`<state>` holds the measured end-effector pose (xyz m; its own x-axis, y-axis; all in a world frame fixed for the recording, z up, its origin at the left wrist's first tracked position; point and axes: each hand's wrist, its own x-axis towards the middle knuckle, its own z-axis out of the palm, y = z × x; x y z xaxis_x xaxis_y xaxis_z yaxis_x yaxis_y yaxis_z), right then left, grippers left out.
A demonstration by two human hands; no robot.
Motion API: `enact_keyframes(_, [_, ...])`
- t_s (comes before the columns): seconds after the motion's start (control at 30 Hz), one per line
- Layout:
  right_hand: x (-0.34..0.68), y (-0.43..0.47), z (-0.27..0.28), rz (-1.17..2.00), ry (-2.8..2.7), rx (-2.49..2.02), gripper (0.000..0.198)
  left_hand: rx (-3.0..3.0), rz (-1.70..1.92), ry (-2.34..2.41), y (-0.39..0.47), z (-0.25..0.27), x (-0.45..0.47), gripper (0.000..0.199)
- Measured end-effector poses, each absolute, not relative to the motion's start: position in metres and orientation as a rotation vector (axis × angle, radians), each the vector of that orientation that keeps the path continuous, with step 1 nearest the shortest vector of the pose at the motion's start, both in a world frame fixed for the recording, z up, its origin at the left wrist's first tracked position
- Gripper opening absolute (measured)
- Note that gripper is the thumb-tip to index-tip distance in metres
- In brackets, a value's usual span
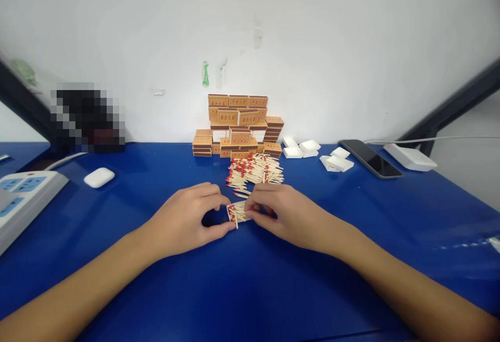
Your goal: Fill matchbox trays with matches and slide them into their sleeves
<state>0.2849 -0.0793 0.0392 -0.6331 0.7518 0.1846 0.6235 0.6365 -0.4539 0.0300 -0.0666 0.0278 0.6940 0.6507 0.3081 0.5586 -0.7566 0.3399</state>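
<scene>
A small white matchbox tray (247,204) lies on the blue table, partly filled with red-tipped matches (236,213). My left hand (195,214) grips the tray's left end between thumb and forefinger. At the right end, the thumb and fingers of my right hand (277,207) are pinched together over the tray; whatever lies between them is hidden. One match pokes out over the tray's near edge. Just beyond my hands spreads a loose pile of matches (255,170), most with red heads. Behind it, orange and brown matchboxes (238,118) are stacked against the wall.
White matchbox trays (308,147) sit right of the stack, with more trays (338,162) beside a dark phone (371,159). Farther right is a white box-shaped device (410,157). On the left are a white earbud case (99,177) and a power strip (31,196).
</scene>
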Motion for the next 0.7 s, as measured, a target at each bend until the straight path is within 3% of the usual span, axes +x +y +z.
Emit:
enact_keyframes(0.4, [0.266,-0.096,0.043,0.451,-2.320,-1.242,0.029,2.760,0.650,0.918,-0.069,0.028,0.031,0.022])
enact_keyframes(0.7, [0.271,-0.094,0.047,0.575,-2.428,-1.191,0.005,2.839,0.733,0.852,-0.068,0.027,0.029,0.021])
